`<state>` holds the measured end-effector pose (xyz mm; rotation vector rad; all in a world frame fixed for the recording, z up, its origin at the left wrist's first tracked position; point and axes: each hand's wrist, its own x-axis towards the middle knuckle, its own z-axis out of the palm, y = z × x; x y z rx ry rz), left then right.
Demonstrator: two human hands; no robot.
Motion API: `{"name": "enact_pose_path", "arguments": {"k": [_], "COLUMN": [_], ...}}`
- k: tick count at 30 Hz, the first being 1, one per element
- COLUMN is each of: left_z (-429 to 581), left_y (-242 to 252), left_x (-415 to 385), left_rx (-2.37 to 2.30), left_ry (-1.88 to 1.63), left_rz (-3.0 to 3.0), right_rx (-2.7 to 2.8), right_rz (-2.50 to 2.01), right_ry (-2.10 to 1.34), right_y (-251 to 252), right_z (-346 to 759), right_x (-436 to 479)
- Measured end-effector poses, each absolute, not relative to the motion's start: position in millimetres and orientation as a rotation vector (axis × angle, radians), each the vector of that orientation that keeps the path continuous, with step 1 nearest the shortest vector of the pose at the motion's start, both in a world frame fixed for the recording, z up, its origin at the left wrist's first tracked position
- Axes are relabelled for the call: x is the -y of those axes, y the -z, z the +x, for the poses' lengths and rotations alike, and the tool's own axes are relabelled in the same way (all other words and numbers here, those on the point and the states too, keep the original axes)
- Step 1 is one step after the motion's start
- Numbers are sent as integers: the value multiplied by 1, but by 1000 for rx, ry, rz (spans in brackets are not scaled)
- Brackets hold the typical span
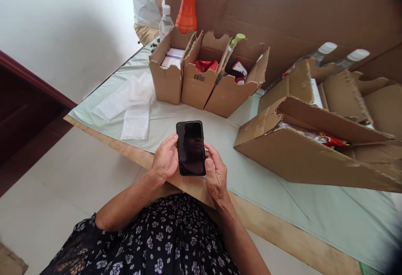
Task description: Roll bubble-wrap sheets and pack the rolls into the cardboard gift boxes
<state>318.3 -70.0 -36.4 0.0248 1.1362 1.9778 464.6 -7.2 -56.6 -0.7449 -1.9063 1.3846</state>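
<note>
A black smartphone with a dark, reflective screen is held between my two hands above the table's near edge. My left hand grips its left side, with the fingers partly behind it. Along the right side, my right hand closes on the phone's edge, its thumb near the lower corner. To the left on the table lie several white, bubble-wrap-like pouches.
Cardboard bins holding packets stand behind the phone. A larger cardboard box is at right. An orange bottle and a clear bottle stand at the back, near a seated person. A tall cardboard panel rises behind.
</note>
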Motion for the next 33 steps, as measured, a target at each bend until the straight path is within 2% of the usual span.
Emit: {"name": "enact_pose_path", "arguments": {"k": [9, 20, 33], "left_z": [298, 256, 122], "left_y": [33, 33, -18], "left_x": [80, 102, 116], "left_rx": [-1075, -1162, -1283], "left_ry": [-2103, -2147, -2210], "left_rz": [-71, -71, 37], "right_rx": [1883, 2028, 2019], "right_rz": [-802, -825, -901], "right_ry": [-1574, -1444, -1409], "right_y": [70, 100, 94], "right_z": [464, 469, 469], "right_x": [0, -1, -6]}}
